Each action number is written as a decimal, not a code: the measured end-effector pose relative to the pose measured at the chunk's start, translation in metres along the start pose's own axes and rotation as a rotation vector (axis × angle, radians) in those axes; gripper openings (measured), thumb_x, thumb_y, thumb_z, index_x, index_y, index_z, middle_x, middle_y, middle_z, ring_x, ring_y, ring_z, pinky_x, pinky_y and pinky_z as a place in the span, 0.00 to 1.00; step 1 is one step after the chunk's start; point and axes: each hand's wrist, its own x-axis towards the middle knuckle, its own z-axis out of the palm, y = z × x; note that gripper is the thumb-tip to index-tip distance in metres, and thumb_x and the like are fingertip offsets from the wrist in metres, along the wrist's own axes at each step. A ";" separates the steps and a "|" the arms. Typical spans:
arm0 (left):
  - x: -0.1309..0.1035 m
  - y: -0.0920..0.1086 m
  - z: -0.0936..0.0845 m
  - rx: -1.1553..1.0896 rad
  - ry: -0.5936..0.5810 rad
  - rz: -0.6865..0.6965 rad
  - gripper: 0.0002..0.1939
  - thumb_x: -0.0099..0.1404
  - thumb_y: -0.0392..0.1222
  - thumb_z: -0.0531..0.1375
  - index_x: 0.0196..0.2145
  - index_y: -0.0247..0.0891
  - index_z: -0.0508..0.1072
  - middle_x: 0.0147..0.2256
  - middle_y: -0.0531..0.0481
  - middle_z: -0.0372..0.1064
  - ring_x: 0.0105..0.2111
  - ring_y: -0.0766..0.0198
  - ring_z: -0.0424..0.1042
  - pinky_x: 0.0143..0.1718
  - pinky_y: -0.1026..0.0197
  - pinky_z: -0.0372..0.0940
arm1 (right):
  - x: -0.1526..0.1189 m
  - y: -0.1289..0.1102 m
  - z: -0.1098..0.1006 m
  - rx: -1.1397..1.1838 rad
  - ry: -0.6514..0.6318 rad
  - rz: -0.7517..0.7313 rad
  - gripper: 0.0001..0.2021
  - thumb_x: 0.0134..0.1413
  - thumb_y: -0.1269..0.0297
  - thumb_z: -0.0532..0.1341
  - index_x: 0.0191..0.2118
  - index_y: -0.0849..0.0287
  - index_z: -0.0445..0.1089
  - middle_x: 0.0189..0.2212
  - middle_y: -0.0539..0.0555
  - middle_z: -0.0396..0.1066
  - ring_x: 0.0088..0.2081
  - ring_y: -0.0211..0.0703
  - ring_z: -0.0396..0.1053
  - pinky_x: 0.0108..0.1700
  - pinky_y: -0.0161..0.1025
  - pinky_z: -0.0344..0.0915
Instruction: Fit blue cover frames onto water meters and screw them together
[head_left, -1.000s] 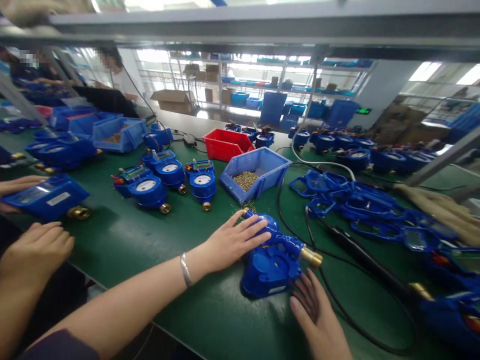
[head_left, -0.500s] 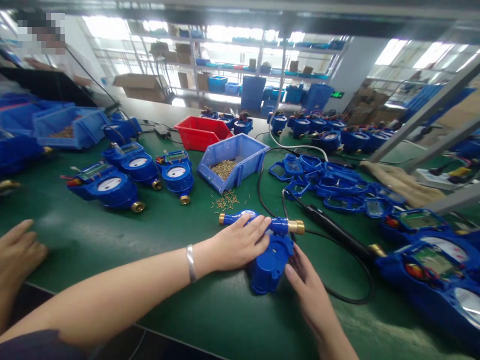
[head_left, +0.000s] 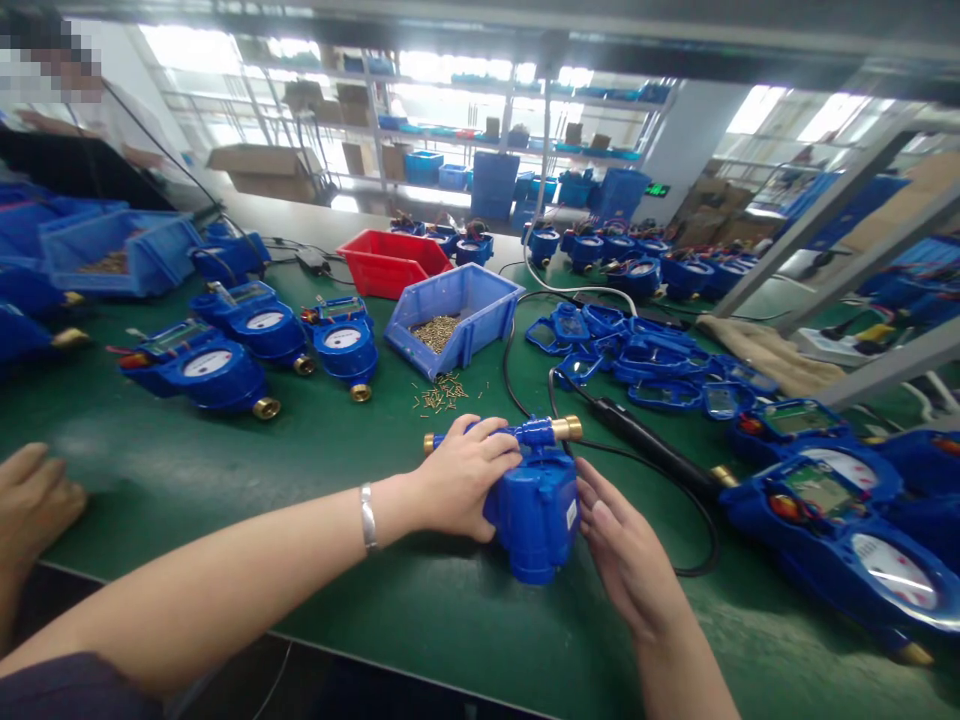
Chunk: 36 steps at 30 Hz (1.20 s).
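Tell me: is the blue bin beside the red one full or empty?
Neither: partly filled; brass-coloured pieces lie inside the blue bin, below its rim.

The left hand (head_left: 463, 475) hides the middle of the shiny blue meter with round brass ends (head_left: 536, 525). The right hand (head_left: 622, 545) is by its side, but I can't tell if the fingertips touch it. The small white label (head_left: 571, 514) is too tiny to read. The little gold metal bits (head_left: 435, 333) in the blue plastic bin (head_left: 480, 337) are too small to count. Another person's hand (head_left: 37, 510) is cut off by the left edge, and the big blue meter with a white round dial (head_left: 892, 570) by the right
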 end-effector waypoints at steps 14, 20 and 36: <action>-0.022 0.027 0.018 -1.950 0.377 -0.775 0.22 0.43 0.37 0.65 0.39 0.29 0.75 0.34 0.41 0.77 0.34 0.54 0.74 0.42 0.55 0.64 | 0.012 0.001 0.030 -0.304 -0.118 -0.275 0.42 0.42 0.54 0.68 0.61 0.56 0.50 0.63 0.61 0.50 0.63 0.53 0.48 0.64 0.52 0.45; -0.038 0.036 0.041 -2.069 0.423 -0.831 0.17 0.46 0.36 0.66 0.37 0.30 0.76 0.33 0.43 0.77 0.33 0.56 0.74 0.41 0.56 0.65 | 0.026 -0.001 0.041 -0.498 -0.262 -0.251 0.48 0.40 0.57 0.69 0.64 0.58 0.43 0.62 0.60 0.51 0.60 0.54 0.55 0.62 0.51 0.49; -0.065 0.039 0.052 -1.750 0.657 -0.916 0.30 0.53 0.49 0.65 0.50 0.35 0.65 0.51 0.39 0.67 0.54 0.47 0.63 0.55 0.48 0.57 | 0.033 -0.011 0.059 -0.274 -0.202 -0.240 0.45 0.27 0.65 0.74 0.57 0.56 0.56 0.48 0.56 0.68 0.50 0.53 0.67 0.54 0.48 0.63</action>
